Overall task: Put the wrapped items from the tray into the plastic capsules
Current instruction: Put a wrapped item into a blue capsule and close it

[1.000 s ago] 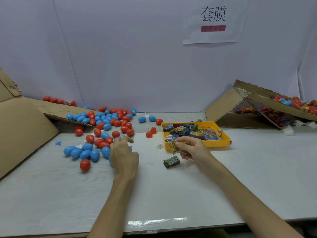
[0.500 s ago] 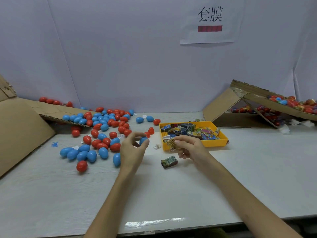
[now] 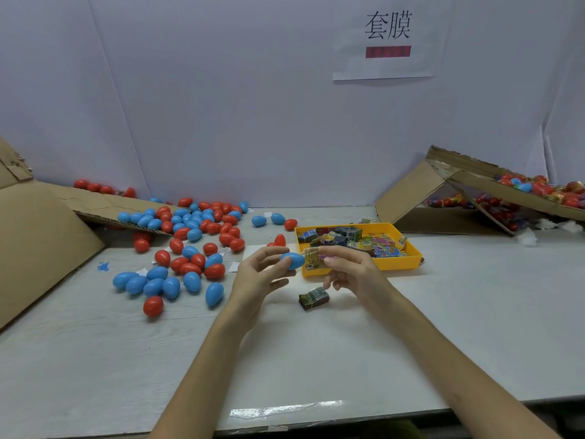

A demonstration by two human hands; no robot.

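My left hand (image 3: 258,278) holds a closed blue capsule (image 3: 292,260) by its fingertips, above the table in front of the yellow tray (image 3: 397,263). My right hand (image 3: 351,270) pinches a small wrapped item (image 3: 311,257) right beside the capsule, almost touching it. The tray holds several colourful wrapped items (image 3: 351,239). Another wrapped item (image 3: 314,297) lies on the table just below my hands. Many red and blue capsules (image 3: 190,245) are scattered at the left.
Cardboard sheets (image 3: 38,236) lie at the left, with capsules spilling off one. A tilted cardboard box (image 3: 465,198) at the right holds filled capsules. Small paper scraps (image 3: 234,267) lie near the capsule pile. A white wall with a paper sign stands behind.
My left hand picked a blue capsule from the pile and carried it right, up to my right hand. My right hand kept the wrapped item and barely moved.
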